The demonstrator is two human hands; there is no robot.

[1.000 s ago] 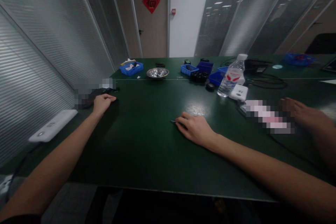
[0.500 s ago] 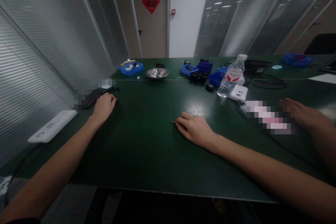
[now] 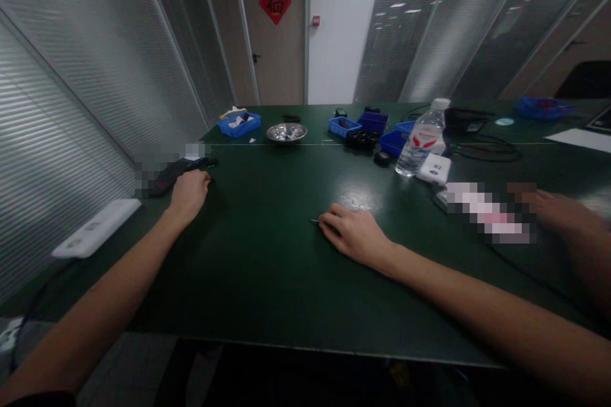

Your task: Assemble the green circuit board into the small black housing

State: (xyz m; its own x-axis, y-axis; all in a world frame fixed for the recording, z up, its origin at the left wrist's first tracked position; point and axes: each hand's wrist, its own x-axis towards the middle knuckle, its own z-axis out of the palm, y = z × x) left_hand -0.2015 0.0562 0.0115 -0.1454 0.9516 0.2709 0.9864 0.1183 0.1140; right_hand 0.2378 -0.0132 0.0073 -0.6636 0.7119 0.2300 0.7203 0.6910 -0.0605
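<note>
My right hand (image 3: 356, 232) rests on the dark green table (image 3: 267, 292), thumb and fingers closed on a thin metal rod (image 3: 314, 221). Only the rod's short tip shows, pointing left; the remainder is hidden in the fingers. Farther left, my left hand (image 3: 189, 196) lies on the table with its fingers curled together. A tiny dark bit shows at its fingertips, too small to name. Just behind that hand is a dark, partly blurred-out item (image 3: 172, 175).
A white power bank-like box (image 3: 98, 229) lies left. Behind stand a metal bowl (image 3: 280, 142), a blue basket (image 3: 239, 130), another blue basket (image 3: 337, 131) and a water bottle (image 3: 421, 143). At right, another person's hand (image 3: 566, 213) is beside a pixelated phone-like item (image 3: 491, 216).
My left hand has turned slightly, its fingers drawn in a little. The right hand stays in place with the rod. The other person's hand at right has lowered slightly.
</note>
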